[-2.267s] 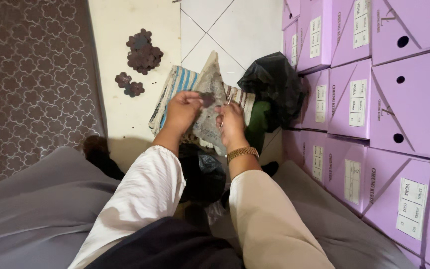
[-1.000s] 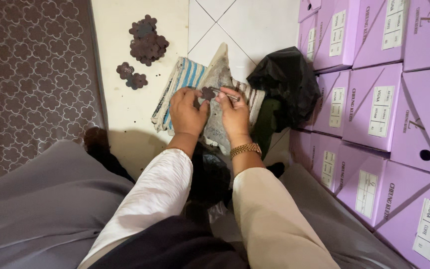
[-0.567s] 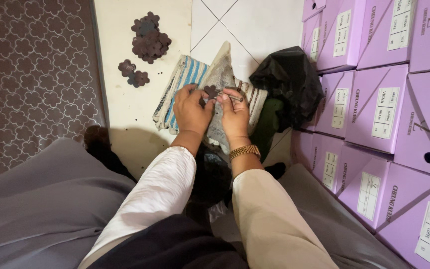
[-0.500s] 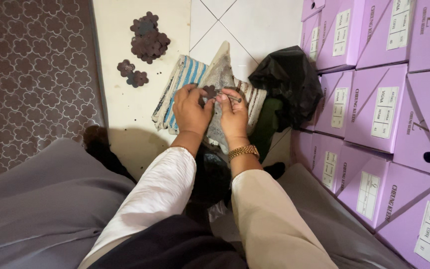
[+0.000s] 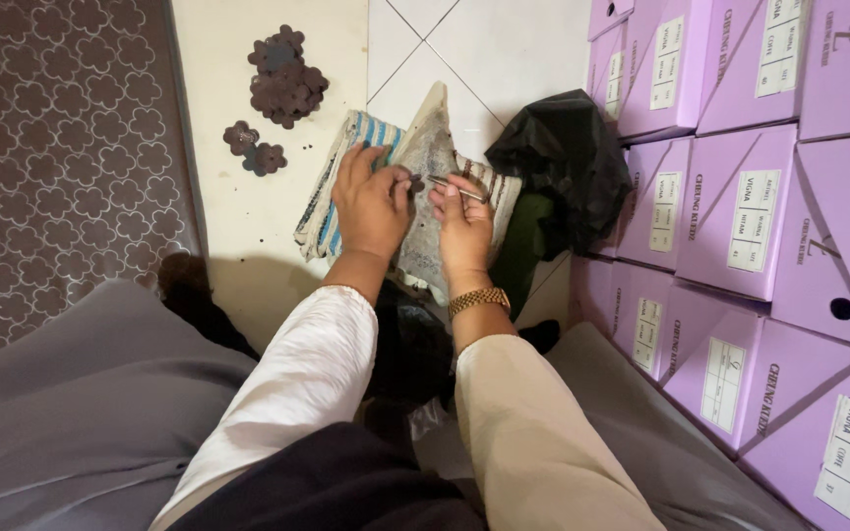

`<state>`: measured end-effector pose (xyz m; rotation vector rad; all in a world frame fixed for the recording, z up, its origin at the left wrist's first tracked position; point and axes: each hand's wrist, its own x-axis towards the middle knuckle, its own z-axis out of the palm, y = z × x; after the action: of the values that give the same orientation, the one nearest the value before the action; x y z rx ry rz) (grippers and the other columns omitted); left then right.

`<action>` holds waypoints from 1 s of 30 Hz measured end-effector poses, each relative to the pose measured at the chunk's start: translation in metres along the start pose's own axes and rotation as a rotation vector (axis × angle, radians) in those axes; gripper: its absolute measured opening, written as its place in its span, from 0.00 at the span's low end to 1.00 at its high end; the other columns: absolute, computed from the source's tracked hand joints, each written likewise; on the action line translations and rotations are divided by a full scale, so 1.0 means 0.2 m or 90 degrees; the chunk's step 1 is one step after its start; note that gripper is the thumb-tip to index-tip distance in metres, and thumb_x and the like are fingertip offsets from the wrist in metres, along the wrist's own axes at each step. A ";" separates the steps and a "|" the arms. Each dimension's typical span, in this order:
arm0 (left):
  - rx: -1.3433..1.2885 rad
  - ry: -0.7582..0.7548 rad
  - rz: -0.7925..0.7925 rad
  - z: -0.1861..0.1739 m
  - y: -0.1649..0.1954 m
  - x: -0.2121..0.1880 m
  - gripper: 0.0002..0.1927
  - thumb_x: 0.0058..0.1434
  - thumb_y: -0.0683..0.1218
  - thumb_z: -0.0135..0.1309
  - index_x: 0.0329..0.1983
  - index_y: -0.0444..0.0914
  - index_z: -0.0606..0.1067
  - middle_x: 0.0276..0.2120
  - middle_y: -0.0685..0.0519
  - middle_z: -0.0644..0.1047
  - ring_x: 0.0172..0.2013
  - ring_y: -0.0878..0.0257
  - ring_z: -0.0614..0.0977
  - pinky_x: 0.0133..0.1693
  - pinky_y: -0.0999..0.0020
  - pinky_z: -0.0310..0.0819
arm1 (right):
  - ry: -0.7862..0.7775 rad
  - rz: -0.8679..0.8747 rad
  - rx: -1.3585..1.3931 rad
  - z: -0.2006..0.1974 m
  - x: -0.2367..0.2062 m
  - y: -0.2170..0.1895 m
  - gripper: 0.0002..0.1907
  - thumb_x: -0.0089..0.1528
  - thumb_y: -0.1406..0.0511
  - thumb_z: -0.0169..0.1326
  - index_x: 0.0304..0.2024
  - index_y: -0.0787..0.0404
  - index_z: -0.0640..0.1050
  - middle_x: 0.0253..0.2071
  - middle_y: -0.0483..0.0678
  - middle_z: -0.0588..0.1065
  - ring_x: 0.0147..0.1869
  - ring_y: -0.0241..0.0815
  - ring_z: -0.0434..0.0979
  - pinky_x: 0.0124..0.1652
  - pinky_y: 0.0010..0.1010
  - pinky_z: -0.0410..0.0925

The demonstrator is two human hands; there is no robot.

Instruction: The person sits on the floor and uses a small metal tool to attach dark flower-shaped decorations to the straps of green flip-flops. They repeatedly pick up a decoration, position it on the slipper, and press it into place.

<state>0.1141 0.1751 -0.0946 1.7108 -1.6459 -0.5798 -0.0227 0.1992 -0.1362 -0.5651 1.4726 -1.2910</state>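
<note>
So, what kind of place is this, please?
Probably a home workshop or stockroom for shoes. Stacked purple boxes line the right side, brown flower-shaped cutouts lie on the tiled floor, and both hands work over a striped cloth.

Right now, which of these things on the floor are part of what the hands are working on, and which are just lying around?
In hand:
left hand
right hand
small dark piece
thin metal tool
grey cloth
striped cloth
dark flower-shaped cutouts

Lying about:
black plastic bag
lilac boxes
patterned mat
</note>
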 end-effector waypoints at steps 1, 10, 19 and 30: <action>-0.004 0.002 -0.017 0.00 0.01 0.00 0.05 0.55 0.42 0.64 0.34 0.45 0.82 0.58 0.48 0.75 0.67 0.42 0.66 0.64 0.45 0.56 | 0.013 0.014 -0.013 0.00 0.00 -0.01 0.12 0.71 0.63 0.49 0.55 0.60 0.74 0.49 0.49 0.79 0.50 0.38 0.81 0.48 0.27 0.72; -0.037 0.010 -0.041 0.02 -0.04 0.00 0.14 0.53 0.46 0.66 0.44 0.46 0.81 0.60 0.45 0.73 0.66 0.41 0.65 0.65 0.45 0.57 | 0.029 -0.004 0.009 -0.01 -0.01 -0.01 0.10 0.69 0.66 0.52 0.53 0.62 0.76 0.46 0.49 0.79 0.48 0.38 0.80 0.47 0.27 0.72; 0.006 -0.010 0.006 -0.02 -0.07 -0.07 0.19 0.48 0.48 0.69 0.43 0.44 0.78 0.57 0.47 0.75 0.66 0.41 0.67 0.64 0.45 0.57 | -0.027 -0.088 0.034 0.01 -0.02 0.03 0.08 0.68 0.73 0.54 0.50 0.66 0.76 0.44 0.50 0.79 0.46 0.39 0.81 0.51 0.28 0.74; 0.004 -0.019 0.031 0.01 -0.08 -0.07 0.17 0.52 0.47 0.67 0.46 0.50 0.82 0.59 0.47 0.75 0.65 0.41 0.68 0.64 0.46 0.61 | -0.024 -0.070 -0.028 0.01 -0.02 0.04 0.09 0.67 0.73 0.55 0.50 0.67 0.78 0.42 0.49 0.80 0.46 0.37 0.81 0.47 0.25 0.72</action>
<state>0.1225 0.1880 -0.1099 1.6689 -1.7073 -0.5791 -0.0179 0.2037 -0.1424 -0.7042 1.4595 -1.3276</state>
